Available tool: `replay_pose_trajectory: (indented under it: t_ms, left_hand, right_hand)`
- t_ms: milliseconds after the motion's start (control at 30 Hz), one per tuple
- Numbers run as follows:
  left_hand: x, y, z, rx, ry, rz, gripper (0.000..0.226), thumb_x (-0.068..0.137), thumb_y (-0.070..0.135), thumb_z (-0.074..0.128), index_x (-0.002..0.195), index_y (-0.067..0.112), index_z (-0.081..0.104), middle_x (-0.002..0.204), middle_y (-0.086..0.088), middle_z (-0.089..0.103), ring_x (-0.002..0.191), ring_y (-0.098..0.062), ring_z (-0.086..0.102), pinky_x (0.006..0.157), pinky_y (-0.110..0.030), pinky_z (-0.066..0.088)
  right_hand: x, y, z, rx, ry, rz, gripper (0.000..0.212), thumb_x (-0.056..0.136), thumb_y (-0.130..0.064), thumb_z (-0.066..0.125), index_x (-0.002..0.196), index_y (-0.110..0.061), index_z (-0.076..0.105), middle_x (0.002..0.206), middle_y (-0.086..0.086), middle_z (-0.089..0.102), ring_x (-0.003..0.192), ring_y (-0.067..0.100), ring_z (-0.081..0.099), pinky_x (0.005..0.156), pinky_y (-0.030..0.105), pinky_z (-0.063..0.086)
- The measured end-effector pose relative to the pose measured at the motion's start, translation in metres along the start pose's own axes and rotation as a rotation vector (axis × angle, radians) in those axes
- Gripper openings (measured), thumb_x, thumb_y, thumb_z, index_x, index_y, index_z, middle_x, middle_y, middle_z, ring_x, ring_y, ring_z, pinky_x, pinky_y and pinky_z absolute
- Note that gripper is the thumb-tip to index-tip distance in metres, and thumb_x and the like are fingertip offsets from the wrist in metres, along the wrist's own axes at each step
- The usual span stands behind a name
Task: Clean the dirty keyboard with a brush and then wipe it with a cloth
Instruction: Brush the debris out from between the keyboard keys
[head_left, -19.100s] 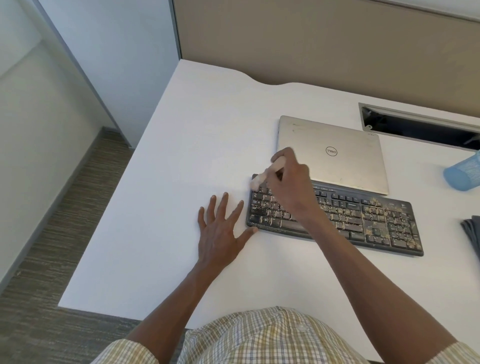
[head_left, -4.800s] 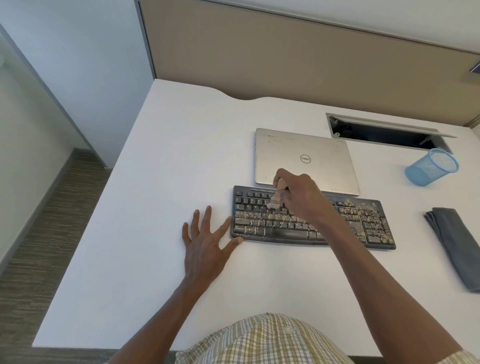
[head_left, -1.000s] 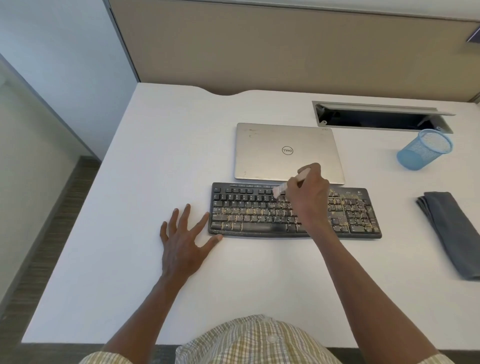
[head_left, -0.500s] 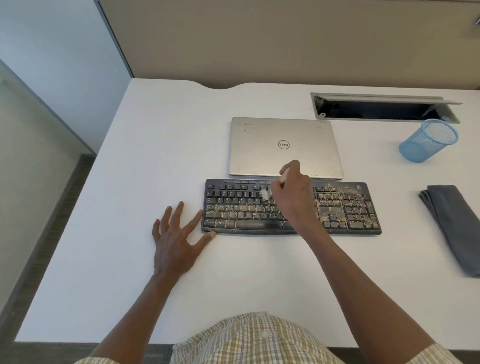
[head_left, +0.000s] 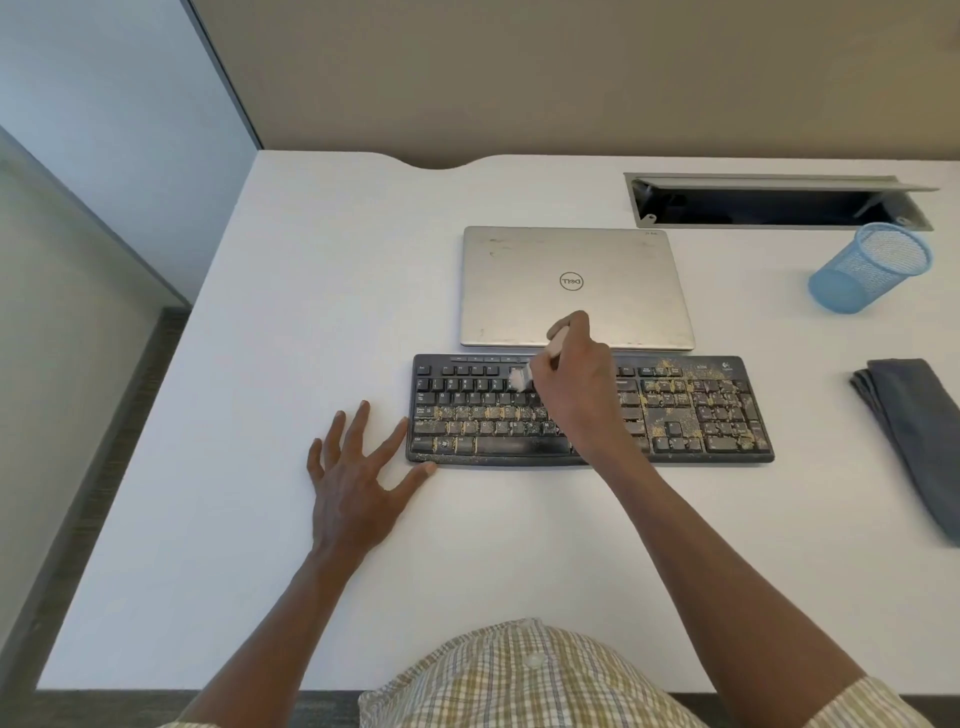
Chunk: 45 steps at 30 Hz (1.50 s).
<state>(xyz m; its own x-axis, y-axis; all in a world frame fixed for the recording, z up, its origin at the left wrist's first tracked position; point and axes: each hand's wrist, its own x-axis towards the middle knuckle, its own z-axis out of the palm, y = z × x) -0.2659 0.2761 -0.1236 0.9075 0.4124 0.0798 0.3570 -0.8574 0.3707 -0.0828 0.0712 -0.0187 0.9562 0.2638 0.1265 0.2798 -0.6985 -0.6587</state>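
Observation:
A black keyboard (head_left: 691, 410) lies across the middle of the white desk (head_left: 311, 260), speckled with yellowish crumbs, thickest on its right half and lower rows. My right hand (head_left: 571, 384) grips a small pale brush (head_left: 519, 376), whose white bristles touch the upper key rows left of centre. My left hand (head_left: 358, 467) lies flat on the desk with fingers spread, thumb and forefinger touching the keyboard's left end. A folded grey cloth (head_left: 914, 431) lies at the right edge of the desk.
A closed silver laptop (head_left: 571, 280) sits just behind the keyboard. A blue mesh pen cup (head_left: 867, 270) lies tipped at the back right, near an open cable slot (head_left: 779, 202) in the desk. A beige partition runs along the back.
The brush has moved left along the upper key rows, from mid-keyboard toward the left half. My left hand stays flat at the keyboard's left end.

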Motion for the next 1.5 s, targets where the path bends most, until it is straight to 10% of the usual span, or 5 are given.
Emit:
replay_pose_trajectory:
  t_ms: [1500]
  left_hand:
    - [0.000, 0.000, -0.001, 0.005, -0.012, -0.003, 0.074, 0.084, 0.085, 0.036, 0.145, 0.044, 0.051, 0.166, -0.007, 0.027, 0.155, -0.031, 0.015, 0.122, -0.056, 0.014]
  right_hand:
    - [0.001, 0.028, -0.018, -0.022, 0.093, -0.009, 0.017, 0.093, -0.009, 0.052, 0.106, -0.009, 0.041, 0.065, 0.003, 0.054, 0.047, 0.018, 0.052, 0.041, 0.032, 0.039]
